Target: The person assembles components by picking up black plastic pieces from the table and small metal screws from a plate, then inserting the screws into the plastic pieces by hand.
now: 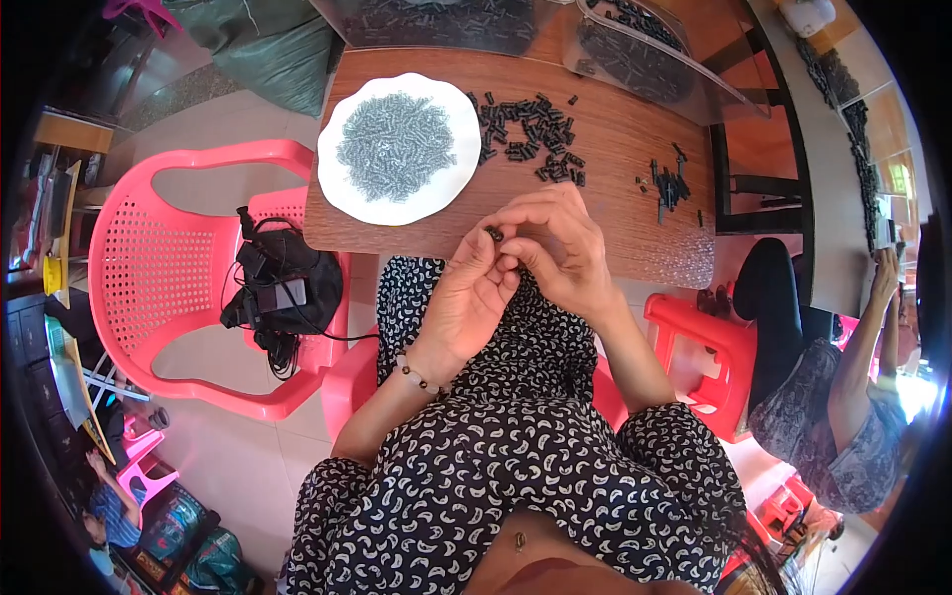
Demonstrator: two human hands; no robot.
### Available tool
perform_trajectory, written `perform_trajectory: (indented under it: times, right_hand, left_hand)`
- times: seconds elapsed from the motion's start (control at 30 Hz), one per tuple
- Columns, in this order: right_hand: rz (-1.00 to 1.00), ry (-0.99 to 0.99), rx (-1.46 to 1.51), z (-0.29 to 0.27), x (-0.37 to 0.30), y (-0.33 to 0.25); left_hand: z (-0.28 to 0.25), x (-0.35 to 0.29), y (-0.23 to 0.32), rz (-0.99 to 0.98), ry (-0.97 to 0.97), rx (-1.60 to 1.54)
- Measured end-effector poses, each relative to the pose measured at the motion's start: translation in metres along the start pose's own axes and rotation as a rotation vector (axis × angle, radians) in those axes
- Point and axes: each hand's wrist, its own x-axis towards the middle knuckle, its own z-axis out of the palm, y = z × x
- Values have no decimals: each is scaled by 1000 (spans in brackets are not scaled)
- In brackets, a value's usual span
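My left hand [461, 302] pinches a small black cylindrical piece [494, 234] between thumb and forefinger, in front of the table's near edge. Close against it, my right hand [563, 253] has its thumb and fingers bent together at the same spot; what they hold, if anything, is hidden. Beyond my hands, a white scalloped plate [461, 188] bears a heap of tiny clear tube-like pieces [397, 147]. To the plate's right lies a loose spread of small black pieces [535, 129]. A smaller group of black pieces [671, 186] rests farther right.
The brown wooden table [615, 223] has clear containers of black pieces [635, 55] along its far side. A pink chair [149, 258] at left carries a black bag [297, 288] with cables. A red stool [704, 367] and another person [843, 416] are at right.
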Motion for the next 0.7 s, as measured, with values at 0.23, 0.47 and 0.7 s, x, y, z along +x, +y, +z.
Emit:
perform_trajectory:
  times: [0.23, 0.47, 0.7]
  right_hand:
    - [283, 68, -95, -32, -27, 15]
    - [472, 77, -403, -60, -43, 35]
    - [359, 103, -398, -50, -41, 47]
  left_hand:
    - [-2, 1, -2, -44, -7, -35]
    - [-6, 5, -9, -165, 36, -149]
    - [-8, 7, -12, -215, 31, -184]
